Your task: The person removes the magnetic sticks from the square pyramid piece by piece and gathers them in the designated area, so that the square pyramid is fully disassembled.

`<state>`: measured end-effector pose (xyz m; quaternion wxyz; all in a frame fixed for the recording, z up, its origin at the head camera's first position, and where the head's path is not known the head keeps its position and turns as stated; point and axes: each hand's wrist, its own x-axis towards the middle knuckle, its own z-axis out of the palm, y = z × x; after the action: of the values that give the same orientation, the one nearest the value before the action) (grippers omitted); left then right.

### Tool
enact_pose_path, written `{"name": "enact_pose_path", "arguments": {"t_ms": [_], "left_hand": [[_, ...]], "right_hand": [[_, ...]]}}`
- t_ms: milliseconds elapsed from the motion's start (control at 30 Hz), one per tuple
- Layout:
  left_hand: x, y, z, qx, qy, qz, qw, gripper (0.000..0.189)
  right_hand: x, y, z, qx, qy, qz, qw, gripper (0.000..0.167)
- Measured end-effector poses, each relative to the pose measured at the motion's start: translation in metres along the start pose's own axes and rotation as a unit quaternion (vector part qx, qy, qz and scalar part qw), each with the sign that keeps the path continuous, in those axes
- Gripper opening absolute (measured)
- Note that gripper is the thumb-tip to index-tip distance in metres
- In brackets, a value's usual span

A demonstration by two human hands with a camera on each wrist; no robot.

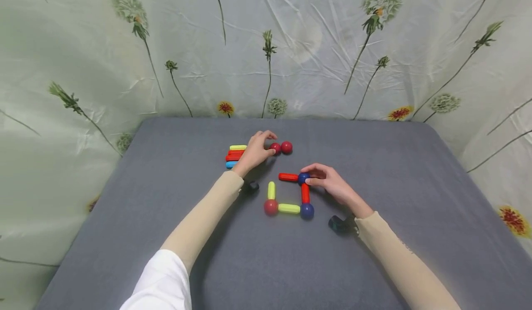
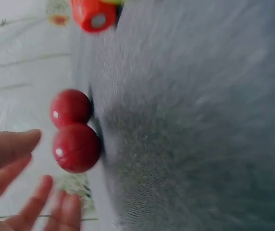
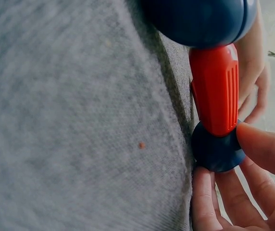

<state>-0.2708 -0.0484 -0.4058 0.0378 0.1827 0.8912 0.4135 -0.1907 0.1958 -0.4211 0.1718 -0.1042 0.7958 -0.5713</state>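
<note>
My left hand (image 1: 257,150) reaches over two red balls (image 2: 77,148) that sit side by side at the back of the table. In the left wrist view its fingers are spread, with a gap to the balls. My right hand (image 1: 330,184) pinches a blue ball (image 3: 216,151) between thumb and fingers. That ball joins a red rod (image 1: 288,177) pointing left and another red rod (image 3: 215,91) running to a second blue ball (image 1: 307,210). From there a yellow rod (image 1: 288,208) leads to a red ball (image 1: 271,207), with an upright-pointing yellow rod (image 1: 271,191).
Several loose rods, yellow (image 1: 238,148), red (image 1: 234,158) and blue (image 1: 231,165), lie stacked side by side left of my left hand, partly hidden by it. A flower-printed cloth (image 1: 199,37) hangs behind the grey table (image 1: 166,162). Dark wrist-camera mounts (image 1: 337,224) hang below the wrists.
</note>
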Motion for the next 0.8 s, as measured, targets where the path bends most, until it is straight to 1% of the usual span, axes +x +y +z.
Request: {"name": "enact_pose_path", "arguments": {"t_ms": [33,67,133,200,233,267,300,367,433,500,567,667,767,800], "left_hand": [[-0.003,0.002,0.0,-0.002,-0.007,0.015,0.9999,0.029],[-0.007,0.004,0.0,-0.005,-0.024,0.028,0.9993,0.027],[-0.014,0.008,0.003,-0.005,-0.079,0.054,0.9954,0.024],[-0.021,0.013,0.008,0.0,-0.145,0.069,0.987,0.023],[-0.024,0.015,0.011,0.011,-0.172,0.076,0.9821,0.023],[-0.026,0.017,0.014,0.03,-0.189,0.084,0.978,0.022],[-0.027,0.019,0.017,0.052,-0.195,0.094,0.9749,0.021],[-0.028,0.022,0.023,0.097,-0.189,0.108,0.9712,0.019],[-0.028,0.025,0.026,0.141,-0.167,0.117,0.9688,0.017],[-0.029,0.028,0.025,0.161,-0.146,0.111,0.9698,0.014],[-0.031,0.029,0.021,0.16,-0.129,0.104,0.973,0.013],[-0.037,0.025,0.008,0.127,-0.1,0.106,0.9812,0.012],[-0.048,0.012,-0.009,0.108,-0.06,0.114,0.9859,0.011],[-0.053,0.006,-0.015,0.108,-0.043,0.109,0.9872,0.011]], "right_hand": [[0.0,0.0,0.0,0.0,0.0,-0.001,1.0,0.032],[0.0,0.0,0.0,0.0,0.0,-0.002,1.0,0.032],[0.0,0.0,0.0,0.0,-0.002,-0.004,1.0,0.032],[0.0,0.0,0.0,0.001,-0.002,-0.006,1.0,0.032],[0.0,0.0,0.0,0.002,-0.003,-0.007,1.0,0.032],[0.0,0.0,0.0,0.002,-0.003,-0.008,1.0,0.032],[0.0,0.0,0.0,0.004,-0.003,-0.009,0.9999,0.032],[0.0,0.0,0.0,0.006,-0.003,-0.01,0.9999,0.033],[0.0,0.0,0.001,0.006,-0.004,-0.011,0.9999,0.033],[0.0,0.0,0.001,0.006,-0.005,-0.01,0.9999,0.033],[0.0,0.0,0.001,0.006,-0.005,-0.008,0.9999,0.033],[-0.001,-0.001,0.0,0.006,-0.003,-0.005,1.0,0.033],[-0.001,0.001,-0.001,0.006,-0.004,-0.006,1.0,0.033],[-0.001,0.001,-0.001,0.005,-0.005,-0.006,1.0,0.033]]}}
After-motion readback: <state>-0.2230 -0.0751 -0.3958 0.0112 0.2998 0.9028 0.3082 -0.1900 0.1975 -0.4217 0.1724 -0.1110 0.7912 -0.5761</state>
